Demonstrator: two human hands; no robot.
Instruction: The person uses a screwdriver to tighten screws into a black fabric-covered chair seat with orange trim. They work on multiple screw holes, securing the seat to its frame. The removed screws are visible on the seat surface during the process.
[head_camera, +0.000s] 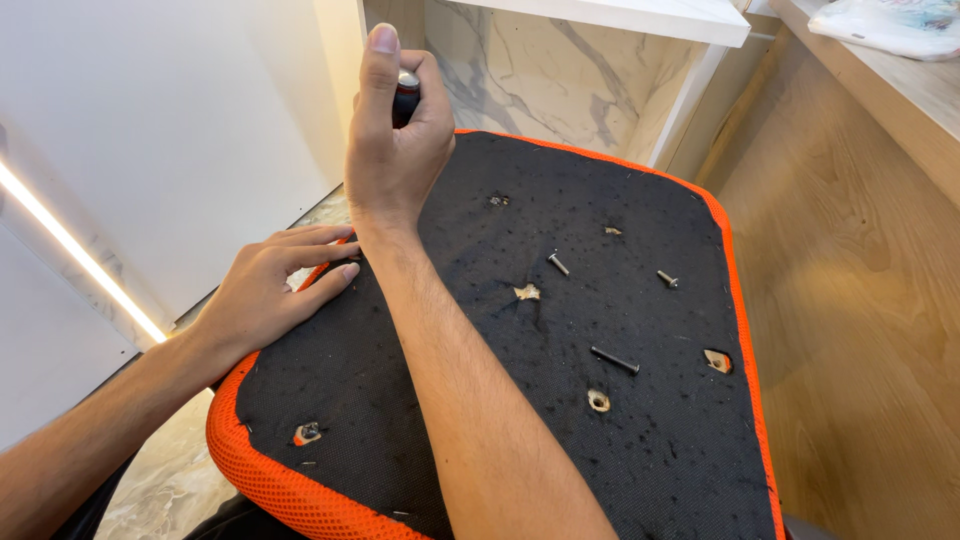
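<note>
Black fabric covered the upturned seat base (400, 400), edged in orange mesh. The right hand (395, 150) was closed around a dark tool handle (405, 95) near the far left corner; its long axis stood roughly upright, top end capped in silver, lower end hidden behind the hand. The left hand (265, 295) lay flat and open on the left edge, holding nothing. Three loose bolts (614, 360) lay apart toward the right side, among torn mounting holes (598, 400).
</note>
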